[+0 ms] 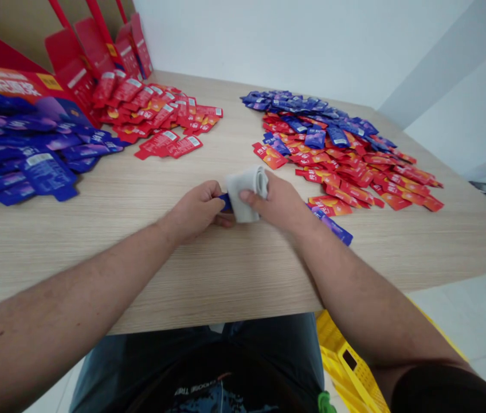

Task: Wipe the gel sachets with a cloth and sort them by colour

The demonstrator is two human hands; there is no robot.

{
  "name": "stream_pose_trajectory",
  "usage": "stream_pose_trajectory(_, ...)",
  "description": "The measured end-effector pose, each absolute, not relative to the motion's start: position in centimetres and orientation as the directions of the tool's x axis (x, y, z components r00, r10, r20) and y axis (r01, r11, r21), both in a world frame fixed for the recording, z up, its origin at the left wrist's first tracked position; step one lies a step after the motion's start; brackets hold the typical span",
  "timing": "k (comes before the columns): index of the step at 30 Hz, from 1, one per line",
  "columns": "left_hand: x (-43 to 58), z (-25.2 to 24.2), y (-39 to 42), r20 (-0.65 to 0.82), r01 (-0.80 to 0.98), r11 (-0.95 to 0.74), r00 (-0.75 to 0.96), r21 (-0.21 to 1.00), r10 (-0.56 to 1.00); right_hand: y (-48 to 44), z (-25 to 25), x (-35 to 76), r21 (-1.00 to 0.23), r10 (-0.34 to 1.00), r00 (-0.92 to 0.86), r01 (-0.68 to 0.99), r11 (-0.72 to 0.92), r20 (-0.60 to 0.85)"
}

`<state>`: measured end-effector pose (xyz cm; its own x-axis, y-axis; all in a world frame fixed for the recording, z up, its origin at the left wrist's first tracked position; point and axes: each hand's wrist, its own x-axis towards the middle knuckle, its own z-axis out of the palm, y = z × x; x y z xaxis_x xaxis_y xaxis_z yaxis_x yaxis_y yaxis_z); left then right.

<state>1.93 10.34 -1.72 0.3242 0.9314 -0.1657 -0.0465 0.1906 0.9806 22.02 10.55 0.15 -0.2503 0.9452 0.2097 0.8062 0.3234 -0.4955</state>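
Above the middle of the table, my left hand [200, 207] pinches one end of a small dark-blue packet [226, 202]. My right hand [281, 201] grips a folded whitish cloth [243, 189], thumb on its near face. The cloth covers the rest of the packet; whether it is wrapped around it or only pressed to it I cannot tell. Just beyond my right wrist, a blue-purple packet [333, 226] lies flat on the table. Nearest past it is a spread pile of red-orange packets [355, 172], with more blue packets [312, 106] heaped behind.
Flat blue packet sleeves [45, 160] pile up at the left. Red sleeves [157, 112] lie at the back left, before standing red boxes [92, 46]. A wall [294, 46] backs the table [234, 269]. Below its front right edge is a yellow plastic crate [350, 367].
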Motion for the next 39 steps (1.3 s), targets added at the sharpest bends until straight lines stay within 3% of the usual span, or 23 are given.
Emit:
stream_pose_trajectory(2, 1.9, -1.8, 10.4, -0.163, -0.034, 0.184, 0.326, 0.982, 0.931, 10.5, 0.0, 21.7, -0.485, 0.933, -0.323, 0.798, 0.358, 0.158)
stream_pose_trajectory(6, 1.8, -1.8, 10.4, -0.155, -0.022, 0.170, 0.304, 0.985, 0.940, 11.4, 0.0, 23.3, -0.406, 0.983, -0.082, 0.903, 0.143, 0.164)
stream_pose_trajectory(8, 1.7, -1.8, 10.3, -0.133, -0.011, 0.145, 0.330, 0.989, 0.935, 11.7, 0.1, 24.0, -0.444, 0.970, -0.038, 0.885, 0.144, 0.240)
stream_pose_trajectory(11, 1.5, -2.0, 10.3, -0.135, 0.024, 0.137, 0.387, 0.990, 0.912, 11.5, 0.1, 23.7, -0.512, 0.950, -0.194, 0.806, 0.297, 0.246)
stream_pose_trajectory(13, 1.5, -2.1, 10.4, -0.141, 0.051, 0.132, 0.409, 0.990, 0.901, 11.7, -0.3, 23.5, -0.497, 0.953, -0.248, 0.813, 0.303, 0.176)
stream_pose_trajectory(16, 1.2, -2.0, 10.5, -0.129, 0.105, 0.095, 0.400, 0.990, 0.907, 12.6, -0.7, 24.7, -0.415, 0.989, -0.067, 0.903, 0.116, 0.132)
stream_pose_trajectory(19, 0.5, -1.6, 10.8, -0.060, 0.264, -0.052, 0.396, 0.963, 0.916, 13.6, -0.5, 26.6, -0.445, 0.972, 0.089, 0.895, 0.018, 0.218)
stream_pose_trajectory(21, -0.3, -1.2, 11.2, 0.117, 0.419, -0.303, 0.414, 0.856, 0.903, 13.7, -0.2, 27.3, -0.505, 0.949, 0.122, 0.862, 0.045, 0.292)
stream_pose_trajectory(23, -1.1, -0.9, 11.6, 0.330, 0.521, -0.550, 0.459, 0.653, 0.825, 13.7, 0.1, 27.5, -0.552, 0.929, 0.140, 0.830, 0.078, 0.342)
stream_pose_trajectory(25, -1.6, -0.6, 12.0, 0.447, 0.567, -0.666, 0.494, 0.484, 0.745, 13.5, 0.2, 27.4, -0.579, 0.919, 0.154, 0.810, 0.093, 0.362)
stream_pose_trajectory(27, -1.8, -0.5, 12.0, 0.464, 0.595, -0.684, 0.507, 0.423, 0.727, 13.4, 0.2, 27.3, -0.593, 0.916, 0.165, 0.800, 0.093, 0.366)
stream_pose_trajectory(29, -1.8, -0.5, 11.9, 0.407, 0.610, -0.653, 0.511, 0.449, 0.757, 13.4, 0.1, 27.2, -0.599, 0.920, 0.159, 0.795, 0.096, 0.359)
stream_pose_trajectory(33, -1.6, -1.1, 11.6, 0.272, 0.584, -0.526, 0.469, 0.619, 0.840, 13.3, 0.1, 27.0, -0.582, 0.939, 0.088, 0.802, 0.131, 0.333)
stream_pose_trajectory(39, -0.3, -2.3, 11.8, 0.254, 0.453, -0.402, 0.354, 0.796, 0.900, 12.0, 0.0, 24.3, -0.576, 0.966, -0.052, 0.795, 0.193, 0.252)
